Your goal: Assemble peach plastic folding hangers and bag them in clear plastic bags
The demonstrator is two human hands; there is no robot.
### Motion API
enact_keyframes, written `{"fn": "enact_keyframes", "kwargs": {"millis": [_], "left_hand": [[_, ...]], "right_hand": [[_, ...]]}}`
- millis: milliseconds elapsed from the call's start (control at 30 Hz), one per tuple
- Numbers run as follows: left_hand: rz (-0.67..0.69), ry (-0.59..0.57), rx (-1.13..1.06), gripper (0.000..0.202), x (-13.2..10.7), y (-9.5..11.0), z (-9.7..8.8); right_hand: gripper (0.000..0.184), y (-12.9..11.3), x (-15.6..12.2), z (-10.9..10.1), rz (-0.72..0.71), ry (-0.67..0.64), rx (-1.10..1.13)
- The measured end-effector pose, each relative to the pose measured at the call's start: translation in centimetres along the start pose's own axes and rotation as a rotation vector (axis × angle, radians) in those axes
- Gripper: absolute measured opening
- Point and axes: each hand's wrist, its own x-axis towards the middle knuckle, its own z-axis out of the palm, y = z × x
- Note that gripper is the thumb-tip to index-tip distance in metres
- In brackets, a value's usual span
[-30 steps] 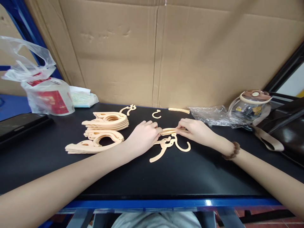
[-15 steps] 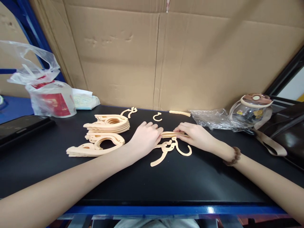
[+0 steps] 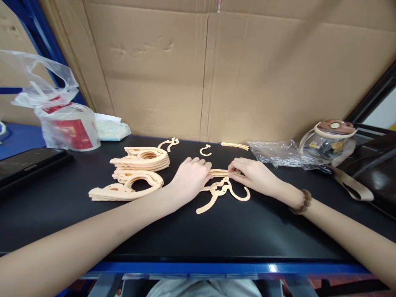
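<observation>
On the black table [image 3: 216,231], my left hand [image 3: 190,177] and my right hand [image 3: 252,175] both pinch a thin peach-coloured plastic strip [image 3: 220,172] lying between them, one hand at each end. Just in front of the strip lies a peach hanger piece with a hook [image 3: 222,192]. Left of my left hand stands a pile of folded peach hangers [image 3: 140,159], with more of them [image 3: 126,187] in front of it. A small loose hook [image 3: 204,151], another strip [image 3: 234,145] and a curly piece [image 3: 169,142] lie further back.
A cardboard wall [image 3: 201,70] closes the back. At the left are a plastic bag with a red label [image 3: 62,123], a packet of tissues [image 3: 109,128] and a dark phone [image 3: 24,163]. At the right lie crumpled clear plastic [image 3: 275,152], a lidded bottle [image 3: 328,140] and a dark bag [image 3: 371,169].
Both hands stay on the strip; my right hand's fingers have shifted slightly along it. The view has moved a little.
</observation>
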Motion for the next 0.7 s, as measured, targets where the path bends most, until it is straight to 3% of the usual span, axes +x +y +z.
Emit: {"fn": "enact_keyframes", "kwargs": {"millis": [700], "left_hand": [[-0.013,-0.039,-0.001,0.030,-0.03,-0.06,-0.04]], "right_hand": [[0.014,-0.43,-0.01,-0.34,0.010,-0.021,0.020]]}}
